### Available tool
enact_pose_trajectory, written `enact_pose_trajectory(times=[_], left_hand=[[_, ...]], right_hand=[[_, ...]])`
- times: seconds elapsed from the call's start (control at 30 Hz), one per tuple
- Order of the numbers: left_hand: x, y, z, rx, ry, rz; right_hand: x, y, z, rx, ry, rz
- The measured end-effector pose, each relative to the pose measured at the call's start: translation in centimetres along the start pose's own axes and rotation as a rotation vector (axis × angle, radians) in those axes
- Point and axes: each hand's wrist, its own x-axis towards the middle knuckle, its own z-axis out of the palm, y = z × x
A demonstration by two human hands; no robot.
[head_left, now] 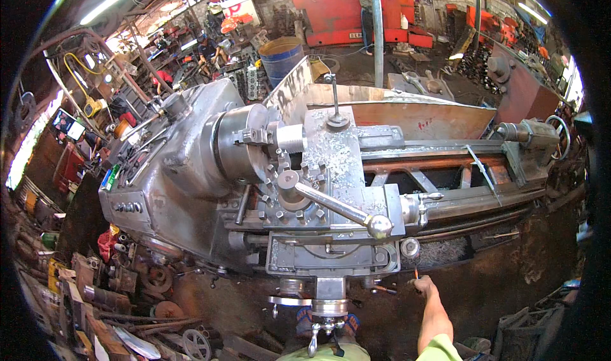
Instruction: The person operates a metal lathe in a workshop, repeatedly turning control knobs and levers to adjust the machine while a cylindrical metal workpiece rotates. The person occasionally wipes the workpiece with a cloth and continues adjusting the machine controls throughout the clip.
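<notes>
My right hand [424,286] is closed round the end of a thin lever [416,273] with an orange part, low on the front of a large grey metal lathe [181,163]. Just above that lever is a round metal knob [410,247]. In the lathe's chuck [240,141] a short, shiny metal cylinder [291,138] is clamped. Beside it stands the tool post [294,198] with several square-headed bolts and a long handle [334,203] ending in a ball. Metal chips [340,157] cover the cross slide. My left hand is out of view.
A crank handwheel [330,308] juts toward me in front of my feet. The tailstock [531,138] stands at the right end of the bed. Scrap metal and a small spoked wheel [196,344] lie lower left. A blue drum [280,60], a post [377,36] and people are behind.
</notes>
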Motion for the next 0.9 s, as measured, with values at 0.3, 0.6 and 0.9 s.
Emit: enact_pose_trajectory(times=[0.3, 0.6, 0.9], left_hand=[[5.2, 3.5, -0.5, 0.093, -0.054, 0.079], [8.9, 1.6, -1.0, -0.005, 0.066, 0.248], [5.7, 0.8, -1.4, 0.043, -0.031, 0.116]], right_hand=[[-6.2, -10.4, -5.1, 0.185, 0.468, -0.320], [-6.0, -9.6, -4.4, 0.123, 0.444, -0.345], [-6.7, -9.7, -3.7, 0.115, 0.510, -0.323]])
